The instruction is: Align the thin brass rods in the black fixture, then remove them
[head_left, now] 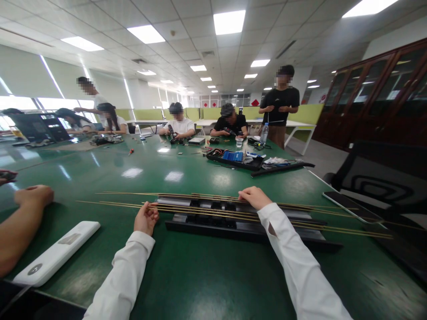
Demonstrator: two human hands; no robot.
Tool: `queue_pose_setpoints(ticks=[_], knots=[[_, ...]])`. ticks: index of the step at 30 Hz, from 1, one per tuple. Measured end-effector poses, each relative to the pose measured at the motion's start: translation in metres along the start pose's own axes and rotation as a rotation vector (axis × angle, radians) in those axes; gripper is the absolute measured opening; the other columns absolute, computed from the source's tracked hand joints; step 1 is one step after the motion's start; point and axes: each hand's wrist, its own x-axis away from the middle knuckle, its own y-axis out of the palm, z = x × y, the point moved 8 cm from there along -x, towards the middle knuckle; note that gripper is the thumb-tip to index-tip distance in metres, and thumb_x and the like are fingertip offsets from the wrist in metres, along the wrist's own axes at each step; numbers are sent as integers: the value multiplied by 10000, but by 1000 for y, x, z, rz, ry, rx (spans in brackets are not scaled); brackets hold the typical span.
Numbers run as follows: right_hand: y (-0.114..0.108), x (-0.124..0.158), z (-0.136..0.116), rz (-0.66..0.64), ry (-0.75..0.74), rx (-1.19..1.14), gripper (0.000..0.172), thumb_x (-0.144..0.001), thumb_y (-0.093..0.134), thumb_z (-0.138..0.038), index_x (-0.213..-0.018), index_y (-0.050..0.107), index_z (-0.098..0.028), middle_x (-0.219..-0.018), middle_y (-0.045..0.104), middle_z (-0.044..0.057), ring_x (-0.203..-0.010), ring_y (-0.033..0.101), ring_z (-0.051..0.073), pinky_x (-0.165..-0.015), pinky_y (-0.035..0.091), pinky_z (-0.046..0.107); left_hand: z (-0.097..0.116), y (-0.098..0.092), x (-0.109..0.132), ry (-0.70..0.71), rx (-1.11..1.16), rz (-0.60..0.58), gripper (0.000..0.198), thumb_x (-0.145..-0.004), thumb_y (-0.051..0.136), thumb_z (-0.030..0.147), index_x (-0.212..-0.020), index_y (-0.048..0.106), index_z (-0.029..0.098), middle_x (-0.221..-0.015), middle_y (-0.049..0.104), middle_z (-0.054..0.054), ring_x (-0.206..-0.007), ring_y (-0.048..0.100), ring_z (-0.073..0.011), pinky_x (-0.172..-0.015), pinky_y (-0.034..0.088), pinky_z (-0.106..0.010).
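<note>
A long black power strip housing (233, 222) lies opened on the green table (187, 275) in front of me. Several thin brass strips (333, 226) run lengthwise over it and stick out past both ends. My left hand (146, 218), in a white sleeve, is closed in a pinch on the brass strips at the housing's left end. My right hand (254, 197) rests curled on the strips near the housing's middle, fingers pressed down on them.
A white oblong cover (55, 253) lies at the near left beside another person's bare forearm (20, 222). A phone (350, 206) lies at the right table edge by a black chair (383, 182). A black tray of parts (233, 158) and several seated people are farther back.
</note>
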Motion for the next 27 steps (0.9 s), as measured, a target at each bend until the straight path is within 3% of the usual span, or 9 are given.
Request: queue_pose_setpoints(ticks=[27], knots=[[-5, 0, 20, -10, 58, 19, 329, -686, 441, -397, -599, 666, -173, -619, 659, 22, -631, 574, 137, -583, 386, 208, 0, 0, 1, 3, 11, -7, 188, -688, 489, 272, -665, 575, 106, -455, 457, 1, -393, 431, -66, -359, 334, -162]])
